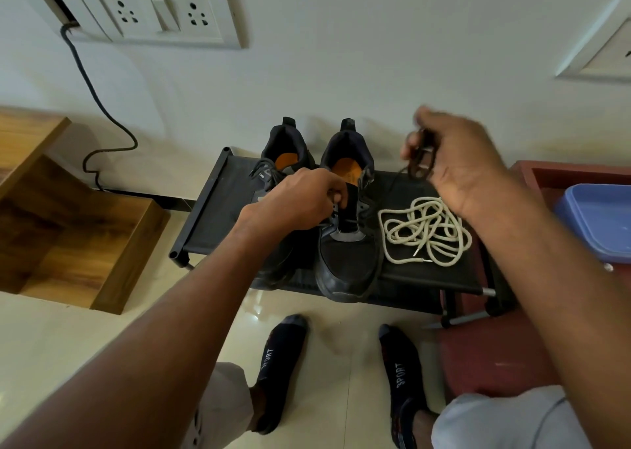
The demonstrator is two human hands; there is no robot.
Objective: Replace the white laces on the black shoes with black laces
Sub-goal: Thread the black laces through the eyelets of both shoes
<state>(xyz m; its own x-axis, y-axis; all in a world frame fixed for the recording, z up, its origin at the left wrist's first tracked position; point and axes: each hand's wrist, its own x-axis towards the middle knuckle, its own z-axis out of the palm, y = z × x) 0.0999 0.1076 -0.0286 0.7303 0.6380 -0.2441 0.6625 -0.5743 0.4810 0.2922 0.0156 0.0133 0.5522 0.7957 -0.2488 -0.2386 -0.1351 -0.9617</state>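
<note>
Two black shoes (345,243) stand side by side on a low black rack (211,209). White laces (426,231) lie in a loose tangle on the rack, just right of the right-hand shoe, already out of it. The left hand (300,199) rests on that shoe's tongue, fingers pinched together at the eyelets. The right hand (454,161), raised above the rack's right end, is closed on a bunched black lace (421,160). The lace appears light, limp and prone to tangling; it is best held near its stiff tip for threading. The shoe appears soft-sided and needs steadying at the tongue.
</note>
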